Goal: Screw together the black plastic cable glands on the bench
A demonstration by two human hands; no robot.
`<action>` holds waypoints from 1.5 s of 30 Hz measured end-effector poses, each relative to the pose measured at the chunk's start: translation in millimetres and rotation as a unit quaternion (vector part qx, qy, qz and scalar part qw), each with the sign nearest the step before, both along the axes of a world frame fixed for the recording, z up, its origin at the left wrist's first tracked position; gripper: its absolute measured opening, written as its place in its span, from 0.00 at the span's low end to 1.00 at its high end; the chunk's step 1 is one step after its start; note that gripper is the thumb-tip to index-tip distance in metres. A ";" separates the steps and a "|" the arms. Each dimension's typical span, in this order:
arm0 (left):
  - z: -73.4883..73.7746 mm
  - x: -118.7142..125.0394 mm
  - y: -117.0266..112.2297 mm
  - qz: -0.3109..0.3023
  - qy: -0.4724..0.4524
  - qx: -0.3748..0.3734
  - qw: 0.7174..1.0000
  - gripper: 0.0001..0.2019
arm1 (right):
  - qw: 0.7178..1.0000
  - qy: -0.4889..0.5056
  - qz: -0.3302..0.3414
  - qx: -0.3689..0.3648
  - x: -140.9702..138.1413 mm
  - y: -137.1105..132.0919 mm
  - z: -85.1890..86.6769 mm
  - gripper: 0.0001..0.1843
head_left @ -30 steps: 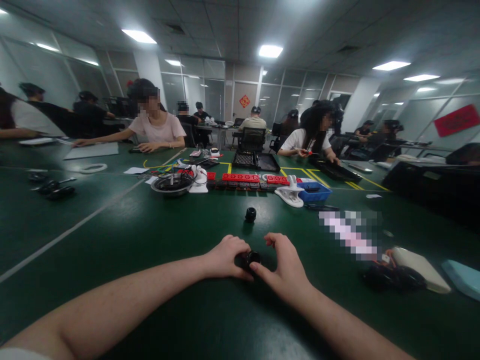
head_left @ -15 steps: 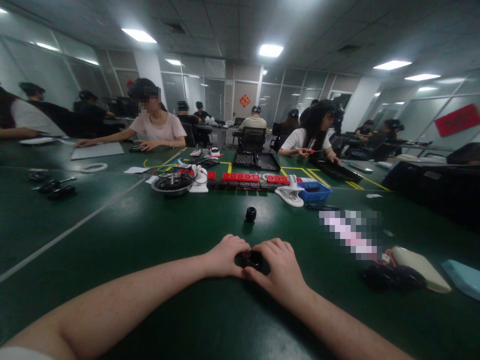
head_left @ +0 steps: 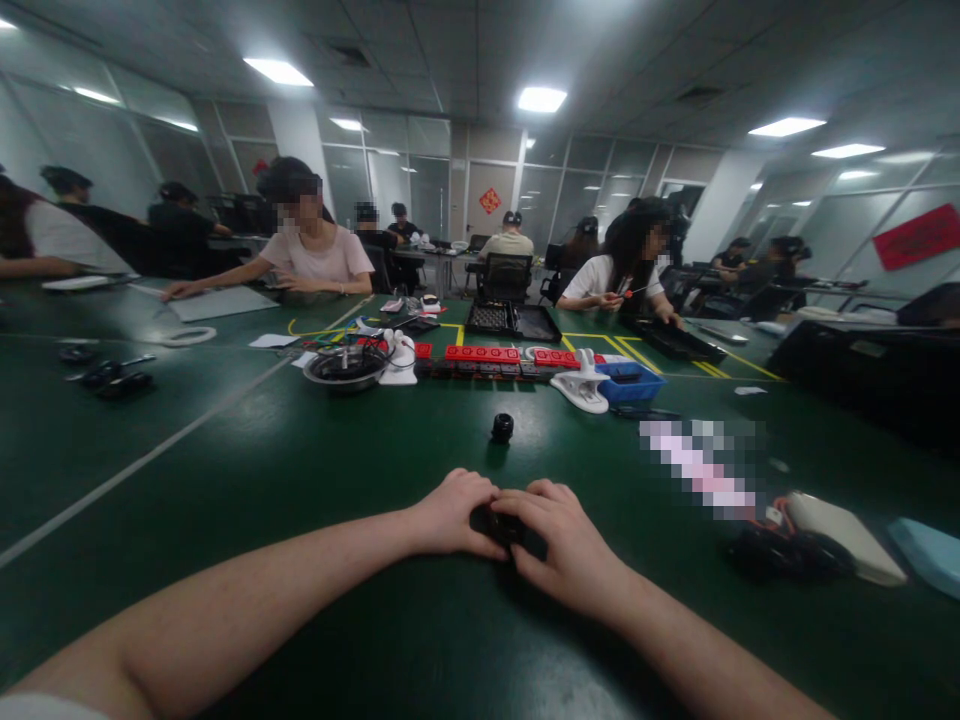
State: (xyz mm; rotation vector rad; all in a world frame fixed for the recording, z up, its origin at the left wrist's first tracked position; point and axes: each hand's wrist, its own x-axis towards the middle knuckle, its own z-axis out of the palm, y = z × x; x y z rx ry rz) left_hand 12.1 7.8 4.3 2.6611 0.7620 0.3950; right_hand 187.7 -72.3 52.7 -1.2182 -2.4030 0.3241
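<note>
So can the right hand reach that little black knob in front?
Probably yes: only green table lies between the right hand and the black knob. But it and the left hand grip a black part.

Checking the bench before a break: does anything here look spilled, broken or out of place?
Nothing stands out. The left hand and right hand both grip a small black part on the green table; a similar black part sits alone just beyond them.

A small black round part [head_left: 501, 524] sits near the front of the green tabletop [head_left: 300, 460], mostly hidden; an identical one [head_left: 502, 428] stands farther off.
</note>
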 end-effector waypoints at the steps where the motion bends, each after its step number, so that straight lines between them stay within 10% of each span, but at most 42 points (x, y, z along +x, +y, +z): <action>1: 0.5 0.1 -0.1 0.002 0.002 -0.003 1.000 0.23 | 1.000 0.000 0.002 0.000 0.1 0.2 -0.3 0.21; 12: 1.7 -0.3 -1.1 -0.003 -0.010 -0.022 1.000 0.21 | 0.999 -0.017 0.021 0.022 2.4 0.8 -6.3 0.22; 29: -5.4 -1.3 2.2 -0.012 -0.005 0.008 1.000 0.19 | 0.975 -0.062 -0.164 0.133 -11.3 -1.0 -20.8 0.17; 45: -0.9 -1.0 0.1 -0.011 -0.001 0.008 1.000 0.20 | 0.999 0.000 -0.034 0.031 -4.8 -0.9 -5.3 0.19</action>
